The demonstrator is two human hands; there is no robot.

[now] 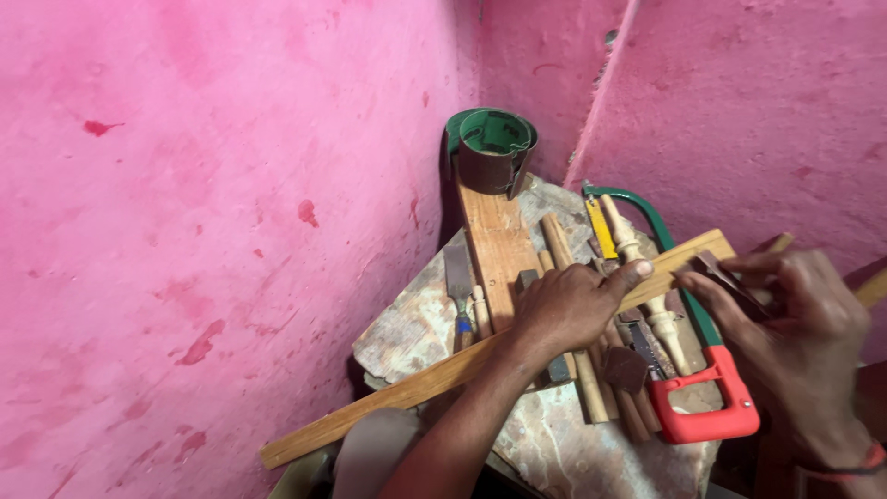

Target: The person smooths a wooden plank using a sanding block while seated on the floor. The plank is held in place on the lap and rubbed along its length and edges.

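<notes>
Crowding the rough grey stone slab in the pink-walled corner is a heap of tools: a roll of dark sandpaper with a green backing stands at twelve o'clock on the end of a flat wooden board, a steel chisel with a blue-banded handle lies at nine o'clock of the left hand, and several round wooden dowels and a pale turned wooden spindle lie under and around the hands. A hacksaw with a green frame and red handle runs from one o'clock down to five o'clock, its red grip just below the right hand.

The long, narrow wooden strip slants across the heap from seven o'clock up to two o'clock. The left hand lies palm down on its middle, fingers spread flat and thumb stretched toward three o'clock along the upper edge, pressing rather than clasping. The right hand is at three o'clock of that thumb, its fingers curled closed around a small dark flat piece whose tip touches the strip's upper end.

What that dark piece is cannot be made out. The tools beneath the left palm are hidden, the strip's far end vanishes behind the right hand, and the right wrist, with a red band, is cut off at the frame's edge.
</notes>
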